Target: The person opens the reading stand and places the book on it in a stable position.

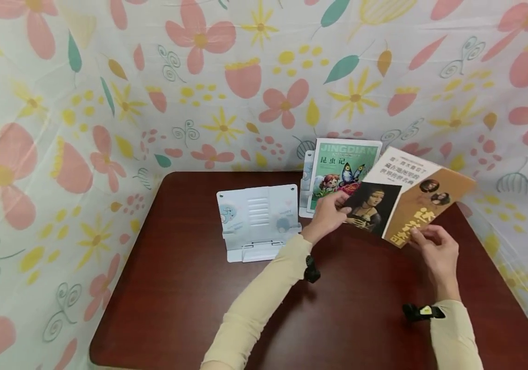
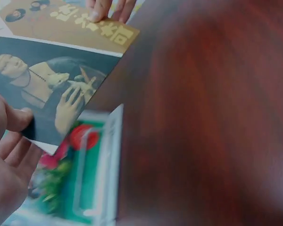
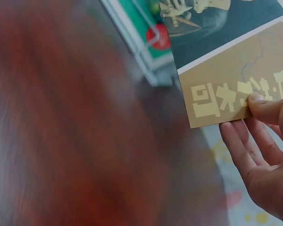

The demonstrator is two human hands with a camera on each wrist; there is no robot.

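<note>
A brown and white book with a painted portrait (image 1: 407, 200) (image 2: 52, 84) (image 3: 236, 70) hangs tilted above the dark red table (image 1: 189, 288). My left hand (image 1: 326, 216) (image 2: 9, 155) pinches its left edge, thumb on the cover. My right hand (image 1: 435, 249) (image 3: 259, 136) pinches its lower corner by the yellow lettering. Behind it a green book with a butterfly (image 1: 340, 172) (image 2: 75, 188) (image 3: 146, 33) leans upright in a stand at the back of the table.
An empty pale blue book stand (image 1: 256, 221) sits left of the green book. A flowered cloth (image 1: 199, 77) hangs behind and around the table. The table's right edge (image 1: 499, 267) runs close to my right hand.
</note>
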